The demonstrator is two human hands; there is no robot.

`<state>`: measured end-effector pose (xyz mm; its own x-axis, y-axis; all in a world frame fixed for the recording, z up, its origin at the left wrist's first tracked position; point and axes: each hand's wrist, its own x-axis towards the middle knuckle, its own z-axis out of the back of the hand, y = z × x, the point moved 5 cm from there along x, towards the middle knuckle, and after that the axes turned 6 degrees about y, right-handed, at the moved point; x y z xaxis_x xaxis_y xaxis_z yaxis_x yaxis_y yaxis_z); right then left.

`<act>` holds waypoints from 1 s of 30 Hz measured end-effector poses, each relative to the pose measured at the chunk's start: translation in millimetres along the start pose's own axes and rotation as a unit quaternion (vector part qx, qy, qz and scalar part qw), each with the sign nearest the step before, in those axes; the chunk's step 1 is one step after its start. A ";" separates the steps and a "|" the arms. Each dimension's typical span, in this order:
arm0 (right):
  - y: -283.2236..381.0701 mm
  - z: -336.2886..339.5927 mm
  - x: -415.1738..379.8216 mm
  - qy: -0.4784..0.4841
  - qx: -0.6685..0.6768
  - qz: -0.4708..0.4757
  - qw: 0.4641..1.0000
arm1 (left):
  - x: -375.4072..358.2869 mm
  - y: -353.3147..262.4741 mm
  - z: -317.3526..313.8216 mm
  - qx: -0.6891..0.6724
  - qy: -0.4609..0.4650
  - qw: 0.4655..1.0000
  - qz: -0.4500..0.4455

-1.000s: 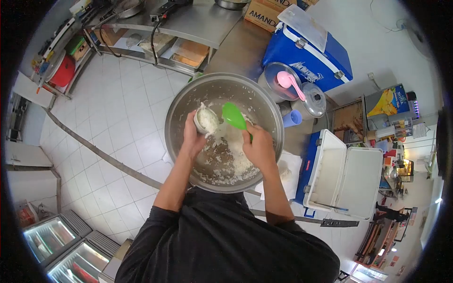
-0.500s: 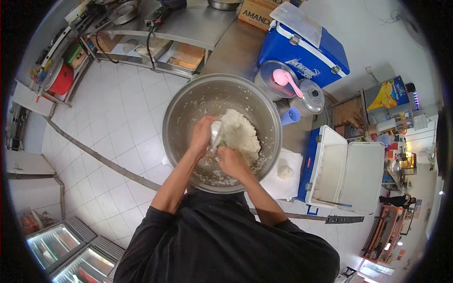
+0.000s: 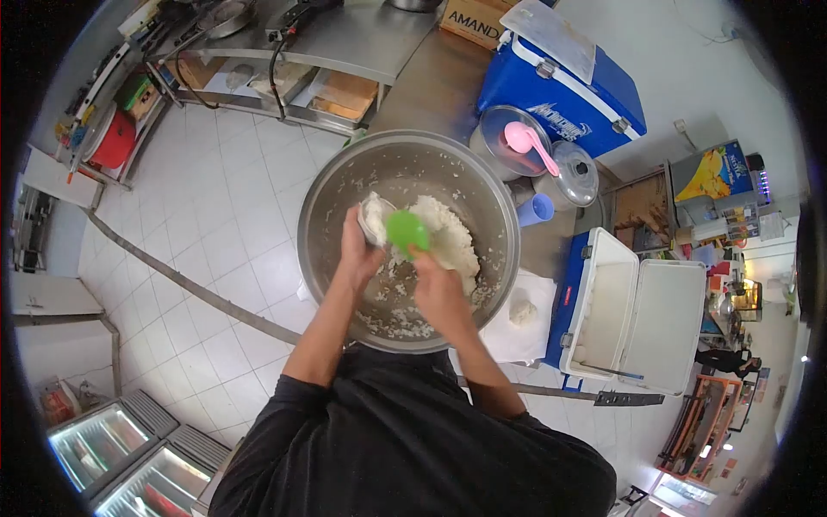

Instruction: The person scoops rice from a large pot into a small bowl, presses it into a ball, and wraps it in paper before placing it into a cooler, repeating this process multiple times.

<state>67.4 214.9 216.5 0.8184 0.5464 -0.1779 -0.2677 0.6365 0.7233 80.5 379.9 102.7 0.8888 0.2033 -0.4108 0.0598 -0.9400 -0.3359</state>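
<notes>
A large round metal pot [image 3: 323, 185] stands in front of me with a mound of white rice [image 3: 450, 241] in it and loose grains along its walls. Inside the pot, my left hand [image 3: 357, 250] is wrapped round a small bowl [image 3: 373, 218] filled with rice, its mouth tilted toward the right. My right hand [image 3: 438, 291] is closed on a green paddle [image 3: 407, 233], whose flat head is beside the bowl's rim, just left of the mound. The paddle's handle is mostly hidden in my fist.
Right of the pot are a blue cup [image 3: 536, 209], lidded metal pots [image 3: 573, 175], a pink ladle [image 3: 531, 145] and an open cooler [image 3: 594, 302]. A rice lump [image 3: 521, 312] lies on a white sheet [image 3: 517, 340]. A closed blue cooler [image 3: 560, 90] is behind.
The green paddle has risen into full view beside the bowl. The bowl has turned, so its rice filling now shows. My left hand has shifted slightly left, my right hand slightly right.
</notes>
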 end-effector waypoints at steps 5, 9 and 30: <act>-0.9 -27.3 14.5 0.044 -0.009 0.048 0.998 | -21.0 7.7 1.9 0.104 -0.036 0.994 0.003; -2.5 -25.3 16.5 0.092 -0.032 0.042 0.994 | -26.0 5.7 6.3 0.185 -0.063 0.980 0.025; 0.8 73.4 43.7 0.066 -0.015 0.021 0.997 | -35.5 1.6 6.2 0.123 0.019 0.987 0.105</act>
<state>140.2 199.3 258.3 0.7321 0.6388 -0.2364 -0.3173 0.6269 0.7116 46.3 372.9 111.5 0.8866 -0.0033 -0.4624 -0.2350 -0.8645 -0.4442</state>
